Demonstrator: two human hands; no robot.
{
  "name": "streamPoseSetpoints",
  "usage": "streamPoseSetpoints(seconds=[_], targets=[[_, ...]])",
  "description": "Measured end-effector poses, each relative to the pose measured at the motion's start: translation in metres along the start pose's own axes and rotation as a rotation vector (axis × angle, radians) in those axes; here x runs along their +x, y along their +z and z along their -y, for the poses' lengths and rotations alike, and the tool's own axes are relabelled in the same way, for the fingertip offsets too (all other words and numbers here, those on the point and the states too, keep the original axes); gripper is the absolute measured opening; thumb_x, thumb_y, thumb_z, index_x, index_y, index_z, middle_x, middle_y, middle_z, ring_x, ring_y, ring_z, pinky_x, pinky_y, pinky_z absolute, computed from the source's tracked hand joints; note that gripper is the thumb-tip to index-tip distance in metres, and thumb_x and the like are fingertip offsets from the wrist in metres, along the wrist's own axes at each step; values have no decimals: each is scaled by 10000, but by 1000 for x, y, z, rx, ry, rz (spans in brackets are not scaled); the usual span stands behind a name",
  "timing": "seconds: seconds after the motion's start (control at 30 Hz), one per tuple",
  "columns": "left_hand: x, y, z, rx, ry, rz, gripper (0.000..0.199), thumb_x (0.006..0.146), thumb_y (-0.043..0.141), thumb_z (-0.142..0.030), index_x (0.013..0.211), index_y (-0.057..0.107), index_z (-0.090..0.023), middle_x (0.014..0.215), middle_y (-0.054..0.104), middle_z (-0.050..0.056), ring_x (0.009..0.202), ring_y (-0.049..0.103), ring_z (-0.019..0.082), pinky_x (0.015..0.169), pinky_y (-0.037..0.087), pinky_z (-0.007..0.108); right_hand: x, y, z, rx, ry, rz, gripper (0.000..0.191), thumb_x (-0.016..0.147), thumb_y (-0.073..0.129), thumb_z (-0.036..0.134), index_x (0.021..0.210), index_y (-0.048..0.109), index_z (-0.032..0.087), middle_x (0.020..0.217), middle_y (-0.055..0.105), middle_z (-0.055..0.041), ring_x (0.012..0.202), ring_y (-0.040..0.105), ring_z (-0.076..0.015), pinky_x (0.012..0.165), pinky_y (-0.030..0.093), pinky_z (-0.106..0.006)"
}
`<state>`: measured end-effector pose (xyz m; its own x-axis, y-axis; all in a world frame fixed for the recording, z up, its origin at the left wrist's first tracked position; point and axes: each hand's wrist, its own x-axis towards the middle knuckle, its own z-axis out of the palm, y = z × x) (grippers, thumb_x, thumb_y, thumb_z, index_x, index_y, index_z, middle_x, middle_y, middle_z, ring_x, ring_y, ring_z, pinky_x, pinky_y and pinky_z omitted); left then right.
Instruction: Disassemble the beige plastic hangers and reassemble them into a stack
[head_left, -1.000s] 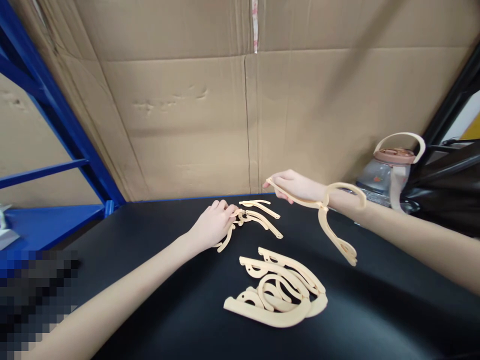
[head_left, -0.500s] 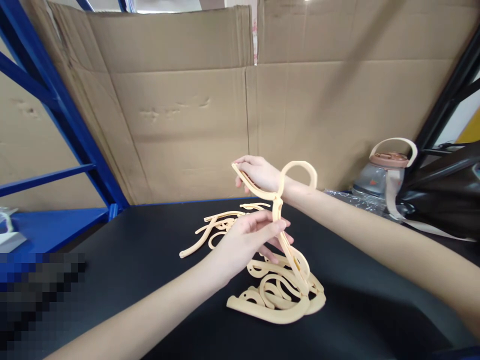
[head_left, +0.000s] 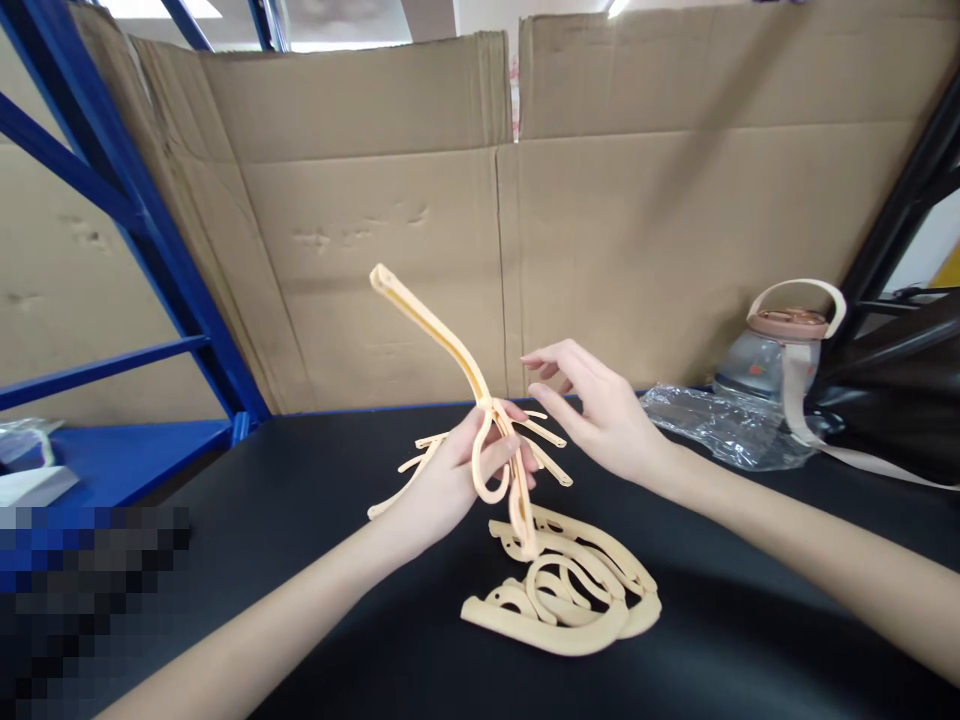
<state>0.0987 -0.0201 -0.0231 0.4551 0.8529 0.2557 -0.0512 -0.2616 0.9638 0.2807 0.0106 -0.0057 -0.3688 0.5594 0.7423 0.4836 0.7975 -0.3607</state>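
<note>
My left hand (head_left: 439, 475) grips a cream plastic folding hanger (head_left: 437, 325) near its middle joint. One arm of this hanger rises up and to the left, the other points down, and its hook loop hangs by my thumb. My right hand (head_left: 600, 415) is apart from it on the right, fingers spread and slightly bent, holding nothing. Beneath the held hanger lies a pile of folded hangers (head_left: 555, 640), stacked flat and overlapping. Behind my left hand, more hangers (head_left: 553, 468) lie spread out, partly hidden by that hand.
A black table top (head_left: 300, 560) carries everything. At the right stand a clear bottle (head_left: 772, 365) with a pinkish lid and strap, crumpled clear plastic wrap (head_left: 720, 425) and a black bag (head_left: 892, 390). Cardboard (head_left: 375, 230) walls the back; a blue metal frame (head_left: 142, 240) stands left.
My right hand has let go of the hanger's arm and drawn back to the right. The hanger has turned in my left hand, its upper arm swinging up left and its hook loop dropping.
</note>
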Motion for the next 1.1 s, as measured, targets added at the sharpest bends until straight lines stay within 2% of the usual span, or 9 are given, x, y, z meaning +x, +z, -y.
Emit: streamPoseSetpoints(seconds=[0.1, 0.17, 0.37, 0.47, 0.57, 0.67, 0.77, 0.93, 1.1], targets=[[-5, 1, 0, 109, -63, 36, 152, 894, 472, -348, 965, 455, -214, 684, 530, -36, 575, 532, 113, 539, 443, 235, -6, -8, 12, -284, -300, -80, 211, 922, 461, 259, 1108, 540, 197, 1064, 579, -88, 947, 553, -213, 801, 459, -354], [-7, 2, -5, 277, -61, 17, 144, 898, 441, -346, 865, 467, -208, 630, 458, -55, 528, 445, 94, 506, 379, 217, -7, -12, 17, -318, -347, -82, 176, 923, 440, 216, 1055, 555, 200, 1020, 595, -83, 904, 558, -206, 778, 449, -342], [-7, 1, -30, 716, -38, -25, 283, 931, 367, -437, 827, 502, -211, 644, 444, -49, 584, 418, 113, 527, 313, 229, 1, -27, 15, 25, -2, 250, 208, 956, 423, 331, 1051, 556, 202, 901, 641, -14, 783, 596, -143, 702, 456, -272], [-7, -1, -35, 699, -46, -48, 289, 932, 361, -439, 907, 552, -223, 705, 527, -32, 613, 471, 120, 538, 340, 223, 1, -30, 12, 54, 24, 385, 254, 862, 594, 385, 1032, 588, 197, 882, 652, -7, 766, 598, -140, 683, 464, -254], [-7, -1, -32, 614, -84, -27, 287, 915, 395, -435, 921, 584, -219, 667, 521, -37, 548, 452, 104, 503, 347, 212, -5, -26, 11, -52, -8, 380, 173, 906, 536, 310, 988, 600, 172, 838, 645, -13, 724, 595, -128, 648, 454, -241], [-6, -1, -24, 458, -191, 9, 270, 892, 436, -416, 871, 581, -189, 608, 496, -42, 536, 466, 101, 511, 399, 209, -12, -19, 10, -368, -191, 353, 165, 940, 456, 234, 920, 594, 145, 840, 611, -38, 679, 573, -135, 570, 410, -246], [-5, -1, -16, 193, -338, 22, 224, 850, 490, -386, 847, 554, -172, 763, 568, 8, 613, 538, 120, 466, 433, 208, -21, -11, 8, -635, -441, 335, 166, 940, 423, 167, 893, 575, 122, 798, 579, -52, 662, 556, -157, 508, 368, -256], [-3, -8, -7, 82, -476, 33, 297, 818, 558, -450, 740, 479, -175, 585, 350, -69, 438, 270, 47, 320, 143, 145, -40, 5, 10, -865, -682, 328, 193, 865, 388, 7, 892, 568, 71, 752, 558, -70, 668, 545, -192, 549, 418, -302], [0, -10, 1, 157, -397, -22, 252, 841, 526, -403, 766, 461, -171, 592, 297, -81, 458, 211, 44, 369, 118, 166, -38, 20, 10, -902, -577, 440, 238, 817, 394, -29, 982, 555, 29, 785, 597, -111, 654, 578, -201, 499, 395, -292]])
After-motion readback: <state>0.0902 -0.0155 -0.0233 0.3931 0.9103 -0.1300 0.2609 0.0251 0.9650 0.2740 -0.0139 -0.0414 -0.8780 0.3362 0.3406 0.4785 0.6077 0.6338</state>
